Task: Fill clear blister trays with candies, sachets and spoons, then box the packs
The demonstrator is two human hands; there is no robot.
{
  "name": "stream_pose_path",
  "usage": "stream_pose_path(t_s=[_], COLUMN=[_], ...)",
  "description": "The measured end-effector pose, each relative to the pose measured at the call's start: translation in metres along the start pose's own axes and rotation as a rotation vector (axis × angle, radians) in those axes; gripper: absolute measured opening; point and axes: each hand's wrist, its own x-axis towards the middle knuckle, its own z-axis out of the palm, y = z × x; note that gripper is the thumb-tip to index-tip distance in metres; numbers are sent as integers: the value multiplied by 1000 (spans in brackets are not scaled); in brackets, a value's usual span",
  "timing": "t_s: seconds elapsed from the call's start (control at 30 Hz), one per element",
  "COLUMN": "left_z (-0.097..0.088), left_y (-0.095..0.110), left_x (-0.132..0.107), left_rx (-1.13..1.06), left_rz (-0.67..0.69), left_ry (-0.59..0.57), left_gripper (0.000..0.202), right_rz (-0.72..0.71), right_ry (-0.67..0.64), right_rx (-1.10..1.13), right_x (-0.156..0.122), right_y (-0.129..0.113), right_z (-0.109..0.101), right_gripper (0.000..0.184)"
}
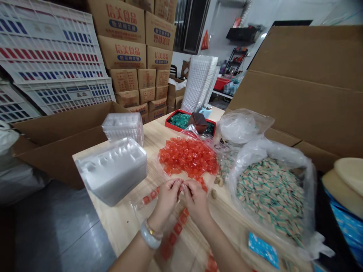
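Hands (pixel 170 198) together, fingertips meeting — wooden table (pixel 119 223) under, red wrapped candies (pixel 188 156) heaped ahead — cardboard cartons (pixel 121 53) stacked behind

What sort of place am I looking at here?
Probably a small sweet-packing workroom. Cardboard cartons printed with a food brand are stacked high, red wrapped sweets lie heaped on a wooden table beside clear plastic trays, and a clear bag holds striped wrapped sweets.
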Motion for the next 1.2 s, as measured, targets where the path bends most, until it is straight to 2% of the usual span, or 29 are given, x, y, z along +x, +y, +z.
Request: stream_pose_path(t_s=[0.1, 0.2, 0.3, 0.43, 0.5, 0.57, 0.67, 0.73, 0.83, 0.9, 1.03, 1.2], left_z=[2, 6, 6, 2, 1, 3, 6, 7, 5, 3, 2, 9], left_y=[0, 1, -1, -11, -14, -14, -11, -11, -14, -16, -13, 4], left_x=[-4, -11, -22, -34, -32, -25, -15, -13, -21, -30, -50, -73], left_rx=[-149, -213, -177, -48, -12, 24, 107, 153, 207, 268, 455, 466], left_rz=[-154, -202, -211, -277, -217, -86, 16, 16, 17, 52, 177, 313], left_ry=[-44, -23, -38, -95, -50, -15, -129, -206, -250, -244, -113, -195], left_gripper=[30, 33, 35, 37, 40, 37, 26, 28, 31, 31, 35, 38], right_rz=[-24, 2, 31, 142, 112, 64, 93, 138, 166, 136, 93, 220], right_ry=[43, 89, 113, 196, 159, 61, -6, -5, -5, 10, 88, 279], right_rx=[-175, -290, -347, -359, -299, -179, -3, 47, 33, -36, -160, -168], right_x=[-5, -9, -10, -7, -8, -12, -21, -28, -39, -46, -50, -35], right_y=[-5, -7, 2, 18, 19, 14, 4, 0, -5, -9, -9, 19], right_z=[0, 4, 3, -12, -19, -21, -19, -16, -13, -10, -6, -26], right_gripper=[22, 24, 22, 17, 16, 16, 16, 15, 16, 17, 18, 16])
